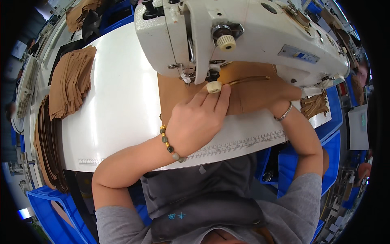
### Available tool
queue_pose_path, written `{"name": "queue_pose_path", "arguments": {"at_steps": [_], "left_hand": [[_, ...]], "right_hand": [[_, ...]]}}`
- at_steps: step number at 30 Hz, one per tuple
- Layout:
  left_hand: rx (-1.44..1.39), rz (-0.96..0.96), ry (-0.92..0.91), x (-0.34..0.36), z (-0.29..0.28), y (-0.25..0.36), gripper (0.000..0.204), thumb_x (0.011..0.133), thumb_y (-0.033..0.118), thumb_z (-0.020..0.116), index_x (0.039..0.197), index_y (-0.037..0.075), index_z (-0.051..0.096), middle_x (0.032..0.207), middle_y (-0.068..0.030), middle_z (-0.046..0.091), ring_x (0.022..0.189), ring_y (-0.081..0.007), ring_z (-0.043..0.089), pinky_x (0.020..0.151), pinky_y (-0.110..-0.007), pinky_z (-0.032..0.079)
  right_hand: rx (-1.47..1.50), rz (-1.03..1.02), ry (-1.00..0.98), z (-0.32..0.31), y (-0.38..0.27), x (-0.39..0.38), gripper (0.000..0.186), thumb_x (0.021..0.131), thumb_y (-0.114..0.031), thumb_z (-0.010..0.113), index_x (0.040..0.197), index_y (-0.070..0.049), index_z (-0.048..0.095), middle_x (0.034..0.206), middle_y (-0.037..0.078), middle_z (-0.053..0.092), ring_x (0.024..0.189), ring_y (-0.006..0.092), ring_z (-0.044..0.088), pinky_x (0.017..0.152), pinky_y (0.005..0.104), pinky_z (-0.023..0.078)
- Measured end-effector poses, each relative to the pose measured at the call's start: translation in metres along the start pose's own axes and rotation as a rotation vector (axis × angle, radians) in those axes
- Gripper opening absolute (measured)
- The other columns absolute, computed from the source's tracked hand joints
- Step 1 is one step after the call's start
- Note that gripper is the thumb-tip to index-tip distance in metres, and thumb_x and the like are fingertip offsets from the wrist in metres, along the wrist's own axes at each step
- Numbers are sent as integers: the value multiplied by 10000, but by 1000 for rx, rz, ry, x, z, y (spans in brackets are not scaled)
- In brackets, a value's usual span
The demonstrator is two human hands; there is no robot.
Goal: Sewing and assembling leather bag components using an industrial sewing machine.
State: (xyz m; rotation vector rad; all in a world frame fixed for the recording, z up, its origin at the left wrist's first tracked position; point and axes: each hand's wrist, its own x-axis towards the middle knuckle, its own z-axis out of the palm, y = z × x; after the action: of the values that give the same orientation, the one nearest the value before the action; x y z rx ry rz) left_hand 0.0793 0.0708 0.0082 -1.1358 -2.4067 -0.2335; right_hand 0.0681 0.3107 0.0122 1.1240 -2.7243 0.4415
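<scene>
A brown piece of material [248, 97], fabric or leather, lies under the head of a white sewing machine [260, 32]. A metal-toothed zipper [252, 80] runs across it. My left hand [199, 118] rests on the piece's left part, fingers stretched out and lying flat, the tips close to the cream knob [214, 87] beside the presser foot. From the right, my right hand [278, 107] reaches in beneath the piece, which covers its fingers. Whether that hand grips anything is hidden. The needle tip is too small to make out.
Stacked brown pieces [73, 79] lie at the table's left, with more long pieces [46, 142] hanging over its edge. Small brown strips [315, 105] sit at the right end. A printed ruler [239, 143] follows the front edge. Blue bins [55, 207] stand below on both sides.
</scene>
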Motion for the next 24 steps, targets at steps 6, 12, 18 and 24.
{"name": "queue_pose_path", "arguments": {"at_steps": [6,12,18,24], "left_hand": [[-19,83,-90,-30,8,-33,470,880,87,600,1340,7,650,1344,-142,692,1230,-272,673,1030,-381,541],[-321,-94,-492,-7,-18,-62,446,853,16,619,1294,5,677,1068,-176,755,1016,-323,732,840,-388,590],[-449,-37,-489,19,-22,-77,310,818,4,564,1048,31,770,834,-197,730,819,-366,733,716,-451,594],[-409,-125,-644,4,-20,-74,372,850,-10,632,1205,21,737,999,-166,753,898,-349,721,816,-396,586]], "right_hand": [[-114,395,-177,-48,4,-57,329,859,-299,787,1013,-12,742,983,141,743,906,316,713,762,433,534],[330,285,-308,-149,-54,-59,349,730,-298,871,863,-9,728,785,134,691,727,276,684,618,360,475],[22,161,77,-55,-58,-4,481,758,-319,835,1088,-8,674,993,144,673,909,321,658,740,411,517],[-5,215,53,28,-59,26,371,816,-174,750,1141,-14,669,1077,143,638,966,330,649,790,438,542]]}}
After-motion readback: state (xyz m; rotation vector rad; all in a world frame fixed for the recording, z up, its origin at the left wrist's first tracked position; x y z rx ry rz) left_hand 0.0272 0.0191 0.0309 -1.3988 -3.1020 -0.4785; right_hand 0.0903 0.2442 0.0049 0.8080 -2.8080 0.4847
